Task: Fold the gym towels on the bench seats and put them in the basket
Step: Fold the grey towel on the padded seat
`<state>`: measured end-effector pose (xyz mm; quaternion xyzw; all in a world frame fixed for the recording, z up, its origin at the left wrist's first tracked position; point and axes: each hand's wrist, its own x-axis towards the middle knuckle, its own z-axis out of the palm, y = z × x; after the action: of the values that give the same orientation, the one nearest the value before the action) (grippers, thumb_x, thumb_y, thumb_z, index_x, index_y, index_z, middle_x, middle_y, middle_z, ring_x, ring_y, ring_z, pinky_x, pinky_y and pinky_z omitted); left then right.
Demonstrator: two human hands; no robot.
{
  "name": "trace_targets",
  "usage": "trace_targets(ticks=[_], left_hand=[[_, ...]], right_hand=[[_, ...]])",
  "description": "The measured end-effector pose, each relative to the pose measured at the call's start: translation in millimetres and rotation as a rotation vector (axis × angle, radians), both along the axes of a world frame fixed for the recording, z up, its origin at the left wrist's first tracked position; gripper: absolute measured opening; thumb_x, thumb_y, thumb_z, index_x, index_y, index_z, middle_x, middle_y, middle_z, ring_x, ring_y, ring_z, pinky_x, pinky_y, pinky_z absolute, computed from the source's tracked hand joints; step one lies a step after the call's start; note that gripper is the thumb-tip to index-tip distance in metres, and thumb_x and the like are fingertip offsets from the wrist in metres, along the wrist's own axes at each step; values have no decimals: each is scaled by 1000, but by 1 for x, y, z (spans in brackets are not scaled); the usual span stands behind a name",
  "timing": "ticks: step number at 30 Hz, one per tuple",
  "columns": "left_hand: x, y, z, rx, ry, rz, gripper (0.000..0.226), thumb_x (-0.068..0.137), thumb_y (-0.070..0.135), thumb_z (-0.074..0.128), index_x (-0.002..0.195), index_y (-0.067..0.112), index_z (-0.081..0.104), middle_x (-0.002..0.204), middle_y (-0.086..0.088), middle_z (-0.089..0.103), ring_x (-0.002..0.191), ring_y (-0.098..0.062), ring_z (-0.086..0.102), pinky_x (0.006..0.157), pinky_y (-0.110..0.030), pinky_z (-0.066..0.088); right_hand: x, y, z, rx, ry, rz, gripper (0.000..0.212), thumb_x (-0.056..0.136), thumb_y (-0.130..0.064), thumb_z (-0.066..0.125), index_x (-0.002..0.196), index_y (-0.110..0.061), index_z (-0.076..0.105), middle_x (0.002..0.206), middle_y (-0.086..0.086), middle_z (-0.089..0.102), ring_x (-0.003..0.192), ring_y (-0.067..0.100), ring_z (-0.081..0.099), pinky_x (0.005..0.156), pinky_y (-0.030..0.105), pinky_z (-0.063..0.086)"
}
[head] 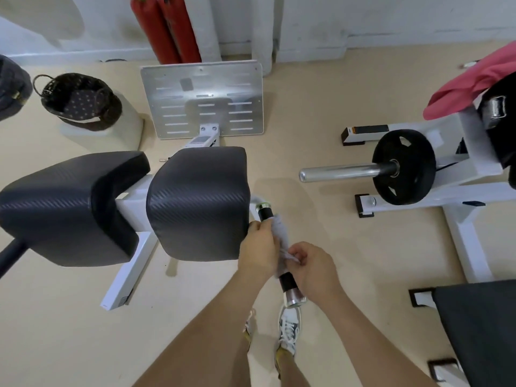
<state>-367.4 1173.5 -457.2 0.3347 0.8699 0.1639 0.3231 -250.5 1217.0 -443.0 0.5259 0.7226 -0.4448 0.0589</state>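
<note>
A small grey towel (pixel 282 233) is draped over the black handle bar (pixel 287 283) beside the right black seat pad (pixel 198 202). My left hand (pixel 258 248) grips the towel's upper part against the bar. My right hand (pixel 312 268) pinches its lower end. A dark wicker basket (pixel 81 100) with a patterned lining stands on a pale block at the far left. A pink towel (pixel 474 82) lies over the machine at the upper right.
A second black pad (pixel 67 205) sits to the left. A metal foot plate (pixel 203 99) stands behind the pads. A weight plate on a chrome bar (pixel 405 167) is at right. Red cylinders (pixel 167 26) lean on the wall. A black bench (pixel 480 331) fills the lower right.
</note>
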Motion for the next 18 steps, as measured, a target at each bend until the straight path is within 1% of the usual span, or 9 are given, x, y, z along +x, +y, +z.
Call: trace_targets(ticks=[2,4,6,7,9,12,15,17,18], left_hand=[[1,-2,0,14,-12,5,46,92,16,52,137,22,45,130,-5,45,106,-24,57,92,-34,46],[3,-13,7,157,-40,-68,36,84,13,58,119,19,60,126,-3,48,105,-21,57,89,-35,48],[6,-28,16,226,-102,-205,23,77,23,59,97,19,69,109,1,60,102,-19,55,85,-37,49],[8,-35,23,215,-135,-242,22,76,31,57,90,19,69,99,4,62,97,-17,55,82,-38,48],[10,-49,44,233,-218,-232,23,76,38,59,84,18,67,83,8,61,84,-12,54,75,-36,48],[8,-63,84,386,-303,-146,4,78,24,73,77,24,69,76,9,66,74,-10,59,68,-32,50],[0,-78,135,500,-342,-51,16,75,14,80,77,28,73,76,10,68,72,-8,62,68,-23,50],[-3,-88,176,545,-353,-3,21,76,18,77,74,37,71,73,7,67,68,-8,60,65,-20,49],[-4,-94,195,545,-364,10,15,78,23,75,74,37,70,72,2,67,65,-12,58,62,-21,47]], right_hand=[[4,-3,3,-24,36,-59,20,75,-20,64,63,-33,53,67,-9,58,72,21,58,73,42,51],[8,-1,7,-4,120,-61,20,71,-21,67,62,-33,53,73,-9,58,79,23,58,76,41,49],[12,4,13,31,210,-36,19,71,-18,73,62,-21,57,77,-5,62,84,21,58,79,35,46],[14,7,19,2,237,-38,22,72,-15,76,62,-14,57,79,-3,64,84,17,59,77,31,45],[19,11,36,-149,287,-25,23,73,-12,75,65,-13,54,83,-4,69,84,13,62,71,28,48],[29,22,75,-254,325,147,22,79,-9,69,70,-21,53,75,-5,67,70,13,60,66,30,47],[29,35,134,-268,373,344,22,82,-12,71,75,-23,54,62,-6,55,57,8,46,54,18,37],[24,38,175,-219,396,461,20,80,-14,75,78,-23,58,58,-7,51,56,8,42,51,16,33],[20,37,195,-173,393,512,17,79,-16,77,81,-23,61,58,-6,51,57,8,43,51,16,33]])
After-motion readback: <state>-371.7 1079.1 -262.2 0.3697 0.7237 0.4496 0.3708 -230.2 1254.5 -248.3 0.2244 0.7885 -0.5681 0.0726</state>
